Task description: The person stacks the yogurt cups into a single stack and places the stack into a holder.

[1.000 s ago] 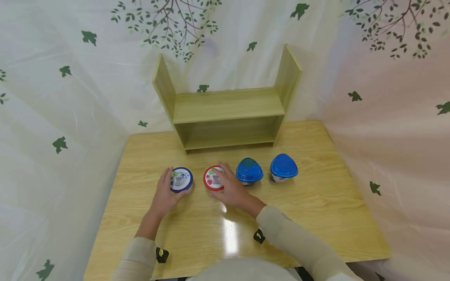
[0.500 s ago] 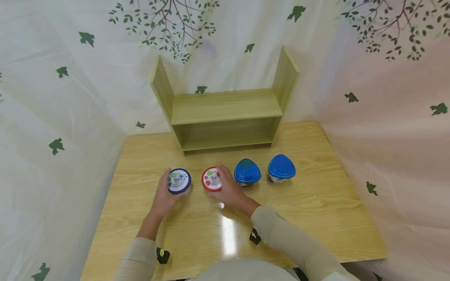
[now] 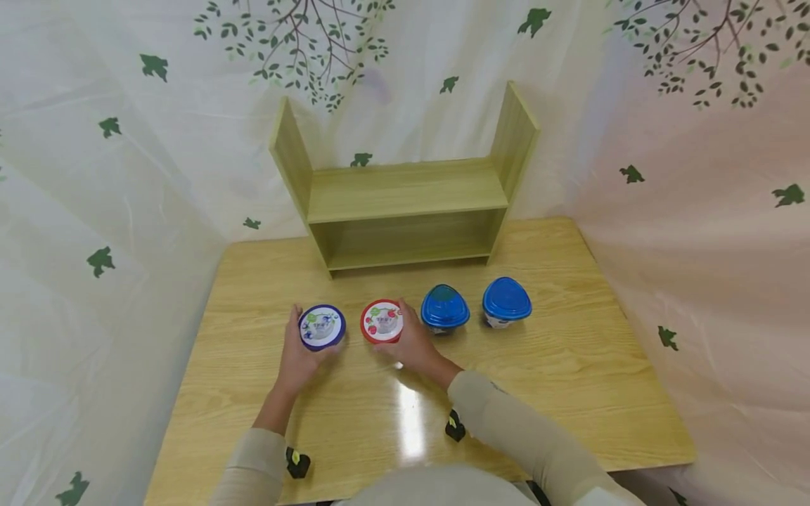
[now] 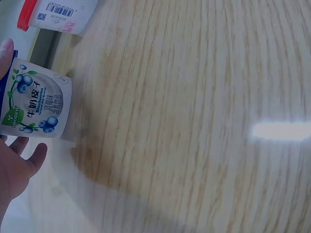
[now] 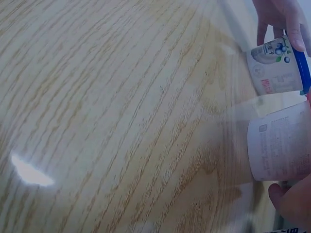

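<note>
In the head view, my left hand (image 3: pixel 299 360) grips a round yogurt cup (image 3: pixel 321 327) with a blue-rimmed lid, fingers at its left side and thumb at its near right. Blueberries are printed on its white wall (image 4: pixel 41 99) in the left wrist view. To the right, my right hand (image 3: pixel 419 346) holds a red-lidded yogurt cup (image 3: pixel 382 320) from its right side, thumb at the near edge. The right wrist view shows the red-lidded cup's pale wall (image 5: pixel 279 143) beside the blueberry one. Both lids face up, a small gap apart. Most right fingers are hidden.
Two blue-lidded tubs, a nearer-centre one (image 3: pixel 445 308) and a right one (image 3: pixel 507 301), stand right of my right hand. Behind the cups is a two-level wooden shelf (image 3: pixel 408 190). All rest on a wooden table (image 3: pixel 557 379), against a leaf-printed curtain (image 3: pixel 171 183).
My right fingers, earlier spread over the red lid, have moved to the cup's right side and hold it, uncovering the lid. The left hand stays on its cup; its lid has turned slightly.
</note>
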### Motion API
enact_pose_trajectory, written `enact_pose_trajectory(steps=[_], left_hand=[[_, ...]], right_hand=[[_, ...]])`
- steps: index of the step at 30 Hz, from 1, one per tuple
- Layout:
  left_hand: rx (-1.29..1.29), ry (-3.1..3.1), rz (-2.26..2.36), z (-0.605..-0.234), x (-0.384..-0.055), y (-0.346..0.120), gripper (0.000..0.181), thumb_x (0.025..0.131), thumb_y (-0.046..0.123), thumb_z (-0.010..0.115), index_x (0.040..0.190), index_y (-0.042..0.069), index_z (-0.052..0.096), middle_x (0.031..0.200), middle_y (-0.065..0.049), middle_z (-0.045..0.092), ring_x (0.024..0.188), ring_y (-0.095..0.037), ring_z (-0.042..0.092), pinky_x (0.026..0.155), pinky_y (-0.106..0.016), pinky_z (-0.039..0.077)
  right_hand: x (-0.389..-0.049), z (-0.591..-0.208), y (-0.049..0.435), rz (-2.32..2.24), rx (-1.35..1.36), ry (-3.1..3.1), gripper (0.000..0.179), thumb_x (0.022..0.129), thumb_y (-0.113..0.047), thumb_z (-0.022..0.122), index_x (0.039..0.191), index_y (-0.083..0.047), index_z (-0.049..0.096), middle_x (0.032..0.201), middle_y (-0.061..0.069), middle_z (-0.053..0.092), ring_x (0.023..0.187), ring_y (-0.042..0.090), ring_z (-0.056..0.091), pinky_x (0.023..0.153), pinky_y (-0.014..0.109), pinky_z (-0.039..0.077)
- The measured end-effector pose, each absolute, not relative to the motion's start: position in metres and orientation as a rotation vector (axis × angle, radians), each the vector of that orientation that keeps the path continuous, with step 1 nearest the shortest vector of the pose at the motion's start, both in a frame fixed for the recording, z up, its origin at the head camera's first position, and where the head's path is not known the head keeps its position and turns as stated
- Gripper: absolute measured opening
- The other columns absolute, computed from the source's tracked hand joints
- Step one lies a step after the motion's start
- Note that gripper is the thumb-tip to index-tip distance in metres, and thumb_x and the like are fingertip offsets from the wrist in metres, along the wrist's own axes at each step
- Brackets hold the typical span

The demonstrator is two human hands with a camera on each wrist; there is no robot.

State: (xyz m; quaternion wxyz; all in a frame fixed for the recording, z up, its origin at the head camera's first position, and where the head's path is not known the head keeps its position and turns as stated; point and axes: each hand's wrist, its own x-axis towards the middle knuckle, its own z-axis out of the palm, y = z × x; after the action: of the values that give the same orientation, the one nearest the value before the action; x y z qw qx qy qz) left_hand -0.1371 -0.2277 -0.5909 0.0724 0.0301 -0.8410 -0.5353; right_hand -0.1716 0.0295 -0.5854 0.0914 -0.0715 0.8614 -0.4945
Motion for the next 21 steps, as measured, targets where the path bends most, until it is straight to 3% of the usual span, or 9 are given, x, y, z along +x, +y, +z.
enact_pose_trajectory(steps=[5,10,21], left_hand=[[0.181,-2.496,-1.704,-0.598,-0.136,-0.225,0.126,0.067,0.005,0.093,0.161,0.002,0.009,0.161,-0.026,0.023,0.149,-0.041,0.021,0.122,-0.050,0.012],[0.240,-2.449,-1.771,-0.603,-0.136,-0.224,0.116,0.069,0.009,0.094,0.158,0.003,0.020,0.156,-0.026,0.032,0.145,-0.041,0.029,0.121,-0.053,0.017],[0.290,-2.355,-1.861,-0.608,-0.136,-0.210,0.114,0.068,0.010,0.094,0.153,0.003,0.018,0.147,-0.025,0.037,0.137,-0.040,0.038,0.118,-0.052,0.025]], right_hand=[[-0.174,-0.592,0.029,-1.559,-0.193,2.520,0.109,0.070,-0.024,0.095,0.155,-0.011,0.028,0.141,0.011,0.051,0.127,0.028,0.052,0.108,0.046,0.043],[-0.175,-0.592,0.029,-1.613,-0.185,2.501,0.108,0.068,-0.024,0.096,0.154,-0.012,0.031,0.137,0.010,0.056,0.123,0.027,0.055,0.105,0.046,0.046],[-0.170,-0.568,0.025,-1.635,-0.224,2.520,0.105,0.068,-0.032,0.095,0.152,-0.012,0.035,0.136,0.007,0.056,0.121,0.026,0.057,0.101,0.048,0.049]])
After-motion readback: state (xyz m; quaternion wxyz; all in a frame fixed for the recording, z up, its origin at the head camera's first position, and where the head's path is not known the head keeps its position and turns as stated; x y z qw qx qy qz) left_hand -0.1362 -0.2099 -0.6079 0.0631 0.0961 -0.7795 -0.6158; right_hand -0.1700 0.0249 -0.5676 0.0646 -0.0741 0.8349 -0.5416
